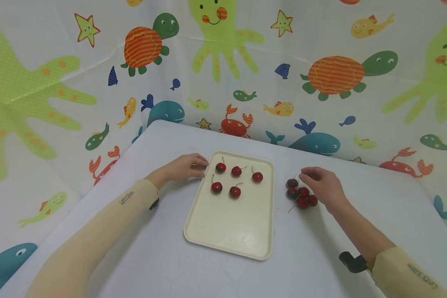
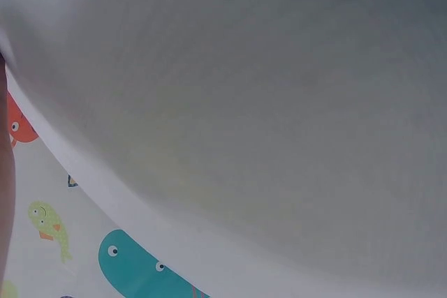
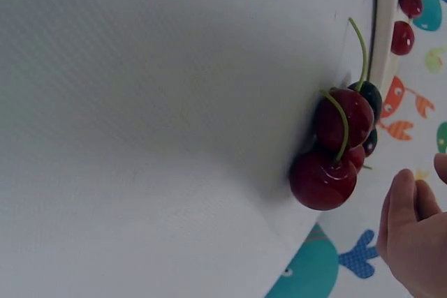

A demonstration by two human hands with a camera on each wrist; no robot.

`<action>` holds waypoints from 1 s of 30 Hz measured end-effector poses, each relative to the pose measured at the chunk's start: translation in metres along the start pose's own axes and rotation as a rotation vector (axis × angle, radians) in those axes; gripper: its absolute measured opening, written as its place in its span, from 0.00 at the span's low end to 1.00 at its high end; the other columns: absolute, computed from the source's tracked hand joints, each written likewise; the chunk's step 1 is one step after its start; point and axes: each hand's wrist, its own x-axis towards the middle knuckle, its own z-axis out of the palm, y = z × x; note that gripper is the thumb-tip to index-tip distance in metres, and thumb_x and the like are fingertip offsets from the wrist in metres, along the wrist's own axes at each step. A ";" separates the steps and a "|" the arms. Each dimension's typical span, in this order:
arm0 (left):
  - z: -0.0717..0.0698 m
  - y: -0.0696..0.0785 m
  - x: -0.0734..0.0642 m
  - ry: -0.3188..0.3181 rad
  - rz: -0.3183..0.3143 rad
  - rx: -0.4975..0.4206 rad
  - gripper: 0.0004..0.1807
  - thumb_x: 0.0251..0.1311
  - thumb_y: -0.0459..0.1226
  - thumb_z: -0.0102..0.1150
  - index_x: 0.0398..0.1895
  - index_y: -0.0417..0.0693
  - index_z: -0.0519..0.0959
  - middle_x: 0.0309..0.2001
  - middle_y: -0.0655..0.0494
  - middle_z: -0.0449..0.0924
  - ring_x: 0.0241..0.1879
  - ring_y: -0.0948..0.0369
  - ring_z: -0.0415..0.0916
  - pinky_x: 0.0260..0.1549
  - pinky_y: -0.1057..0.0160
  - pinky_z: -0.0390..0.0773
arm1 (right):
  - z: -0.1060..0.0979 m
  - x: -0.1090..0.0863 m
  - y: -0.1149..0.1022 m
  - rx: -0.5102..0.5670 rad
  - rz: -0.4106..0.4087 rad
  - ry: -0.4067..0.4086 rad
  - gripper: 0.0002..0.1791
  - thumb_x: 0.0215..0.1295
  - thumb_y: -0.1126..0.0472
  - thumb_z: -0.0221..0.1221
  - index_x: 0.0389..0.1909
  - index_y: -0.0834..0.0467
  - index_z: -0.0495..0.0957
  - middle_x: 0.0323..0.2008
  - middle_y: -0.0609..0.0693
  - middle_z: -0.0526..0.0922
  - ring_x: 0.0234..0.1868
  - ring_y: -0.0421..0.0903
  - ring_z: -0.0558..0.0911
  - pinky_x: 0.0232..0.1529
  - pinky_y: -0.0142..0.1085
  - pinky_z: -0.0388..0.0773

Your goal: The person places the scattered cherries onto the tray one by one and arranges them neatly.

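A cream rectangular tray [image 1: 227,227] lies on the table with several red cherries on it, among them one cherry [image 1: 257,177] near its right side. My left hand [image 1: 188,166] rests at the tray's upper left rim, fingers loosely bent against the edge. To the right of the tray sits a small heap of dark red cherries [image 1: 303,202], stems still on. My right hand [image 1: 325,188] hovers over the heap, fingertips close to the stem of the uppermost cherry [image 1: 292,183]. In the right wrist view a gap shows between thumb and fingers, apart from the cherries [image 3: 323,181].
White cloth covers the table [image 1: 152,248]. Behind and at the left hangs a curtain [image 1: 216,103] printed with sea animals. Mostly tablecloth [image 2: 244,102] fills the left wrist view.
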 end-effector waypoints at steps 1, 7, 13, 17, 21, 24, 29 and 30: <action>0.000 -0.001 0.000 0.000 0.001 -0.001 0.24 0.56 0.44 0.62 0.57 0.51 0.74 0.59 0.55 0.70 0.62 0.55 0.63 0.62 0.52 0.65 | 0.001 0.000 0.000 -0.007 -0.001 0.002 0.32 0.62 0.37 0.49 0.60 0.53 0.67 0.58 0.57 0.72 0.59 0.56 0.69 0.57 0.50 0.71; 0.001 -0.003 0.000 0.005 0.007 -0.016 0.24 0.55 0.44 0.62 0.57 0.51 0.74 0.58 0.55 0.70 0.62 0.55 0.64 0.62 0.52 0.65 | 0.001 0.000 0.004 -0.024 0.009 -0.017 0.31 0.63 0.40 0.50 0.61 0.53 0.66 0.59 0.57 0.71 0.59 0.57 0.69 0.56 0.49 0.73; 0.000 -0.003 0.000 0.005 0.015 -0.013 0.25 0.55 0.44 0.62 0.57 0.51 0.74 0.58 0.56 0.70 0.61 0.56 0.64 0.62 0.53 0.65 | -0.004 0.000 0.012 -0.031 0.012 -0.030 0.32 0.63 0.39 0.48 0.62 0.54 0.66 0.60 0.57 0.70 0.59 0.57 0.67 0.56 0.51 0.73; 0.000 -0.003 0.000 0.005 0.016 -0.018 0.25 0.55 0.44 0.62 0.57 0.51 0.74 0.58 0.55 0.70 0.61 0.56 0.65 0.62 0.52 0.66 | -0.007 -0.002 0.017 -0.041 0.014 -0.028 0.33 0.63 0.38 0.48 0.62 0.55 0.66 0.60 0.59 0.69 0.59 0.58 0.67 0.56 0.52 0.71; 0.001 -0.003 0.000 0.004 0.009 -0.014 0.25 0.55 0.44 0.62 0.57 0.51 0.74 0.58 0.55 0.71 0.61 0.56 0.65 0.62 0.53 0.66 | -0.009 -0.005 0.021 -0.058 0.030 -0.035 0.32 0.64 0.39 0.48 0.61 0.56 0.66 0.60 0.60 0.69 0.59 0.59 0.67 0.57 0.53 0.71; 0.000 -0.002 0.000 0.006 0.008 -0.008 0.25 0.55 0.44 0.62 0.57 0.51 0.74 0.58 0.56 0.70 0.61 0.56 0.64 0.62 0.53 0.66 | -0.010 -0.008 0.023 -0.067 0.041 -0.049 0.32 0.64 0.40 0.48 0.61 0.57 0.66 0.60 0.61 0.68 0.59 0.59 0.66 0.57 0.52 0.71; -0.001 -0.001 -0.001 0.007 0.013 -0.010 0.24 0.56 0.44 0.61 0.57 0.50 0.74 0.58 0.55 0.70 0.61 0.56 0.64 0.62 0.53 0.66 | -0.010 -0.010 0.027 -0.084 0.046 -0.065 0.32 0.64 0.40 0.49 0.62 0.57 0.65 0.60 0.62 0.68 0.58 0.59 0.67 0.55 0.51 0.73; -0.001 0.000 -0.001 0.007 0.015 -0.011 0.24 0.56 0.44 0.61 0.57 0.50 0.74 0.58 0.55 0.70 0.61 0.56 0.64 0.62 0.53 0.65 | -0.011 -0.011 0.028 -0.089 0.044 -0.067 0.33 0.64 0.40 0.49 0.62 0.57 0.65 0.60 0.62 0.68 0.58 0.59 0.67 0.54 0.51 0.73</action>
